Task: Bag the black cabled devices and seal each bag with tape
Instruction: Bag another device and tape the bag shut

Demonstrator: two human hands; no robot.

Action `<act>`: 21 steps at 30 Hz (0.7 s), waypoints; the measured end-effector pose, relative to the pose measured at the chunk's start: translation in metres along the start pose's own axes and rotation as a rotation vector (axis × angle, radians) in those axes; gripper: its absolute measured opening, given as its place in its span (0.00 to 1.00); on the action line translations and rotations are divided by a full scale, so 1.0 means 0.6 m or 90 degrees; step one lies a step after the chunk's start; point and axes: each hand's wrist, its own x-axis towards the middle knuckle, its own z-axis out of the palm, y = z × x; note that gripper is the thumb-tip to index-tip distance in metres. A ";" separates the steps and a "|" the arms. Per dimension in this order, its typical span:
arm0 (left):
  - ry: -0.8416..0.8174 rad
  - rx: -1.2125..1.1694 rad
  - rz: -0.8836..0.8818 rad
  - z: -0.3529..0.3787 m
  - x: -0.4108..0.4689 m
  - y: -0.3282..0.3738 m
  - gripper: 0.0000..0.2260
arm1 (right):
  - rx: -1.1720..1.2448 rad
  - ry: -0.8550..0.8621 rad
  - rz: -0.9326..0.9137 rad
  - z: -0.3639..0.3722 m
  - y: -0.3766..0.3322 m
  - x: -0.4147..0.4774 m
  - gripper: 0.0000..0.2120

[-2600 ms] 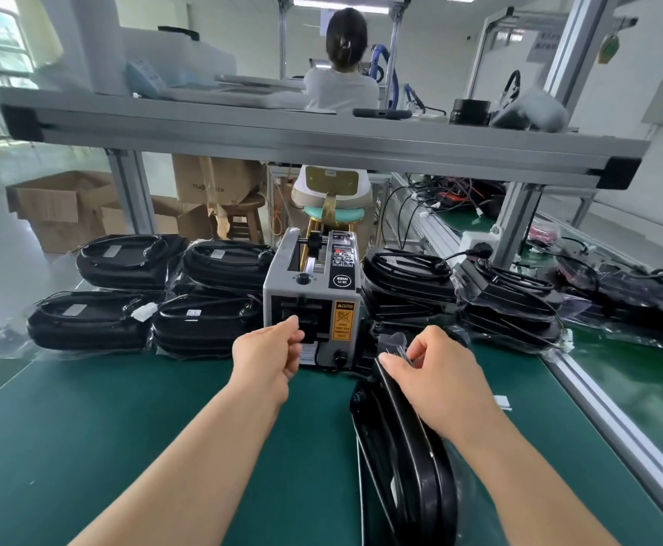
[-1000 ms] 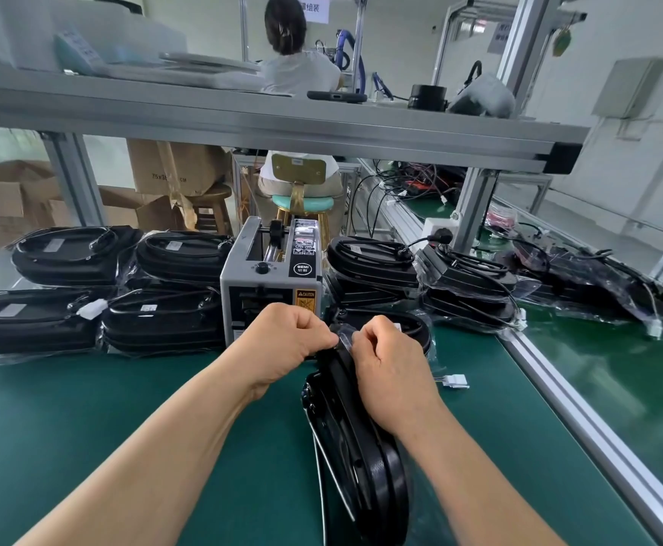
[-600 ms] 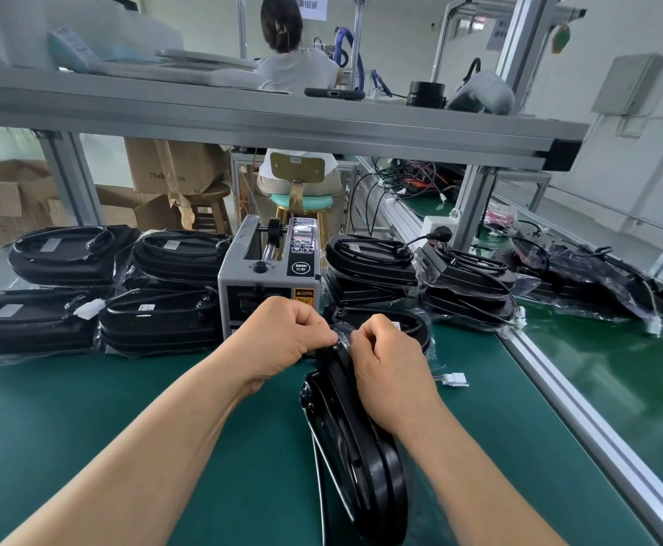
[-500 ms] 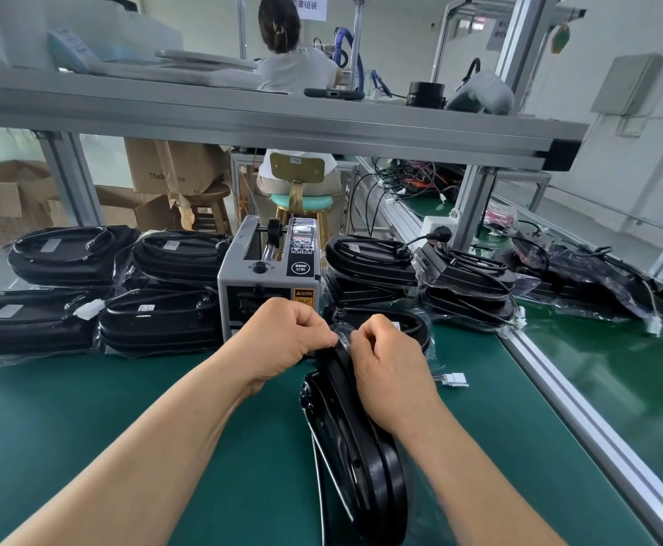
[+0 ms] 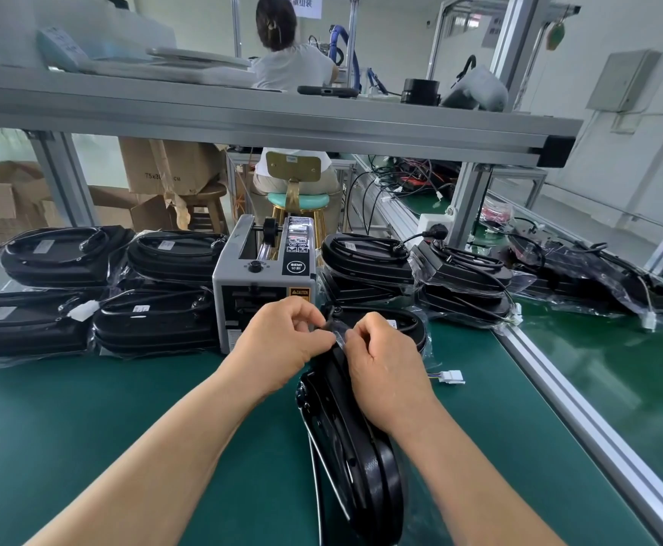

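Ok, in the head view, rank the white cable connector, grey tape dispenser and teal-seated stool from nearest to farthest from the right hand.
1. White cable connector: on the green mat, just right of the right hand.
2. Grey tape dispenser: ahead, to the left.
3. Teal-seated stool: farthest, behind the dispenser.

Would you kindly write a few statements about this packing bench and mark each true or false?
1. The left hand and the right hand both pinch clear plastic at the top of the black oval cabled device standing on edge. True.
2. The grey box-shaped tape dispenser has bagged devices on its right side only. False: bagged black devices lie on both sides of it.
3. A small white plug connector lies on the green bench mat, right of the right hand. True.
4. The person seated beyond the metal shelf is turned toward this bench. False: that person's back is toward it.
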 end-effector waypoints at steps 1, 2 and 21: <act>0.017 -0.013 -0.011 0.004 -0.001 -0.002 0.07 | 0.000 0.003 -0.001 0.000 0.000 0.000 0.11; 0.026 -0.035 -0.026 0.008 -0.002 -0.004 0.07 | 0.002 0.005 -0.001 0.000 0.000 0.000 0.11; 0.024 -0.328 -0.195 0.026 -0.030 -0.012 0.05 | -0.002 0.002 0.017 0.002 0.000 0.001 0.12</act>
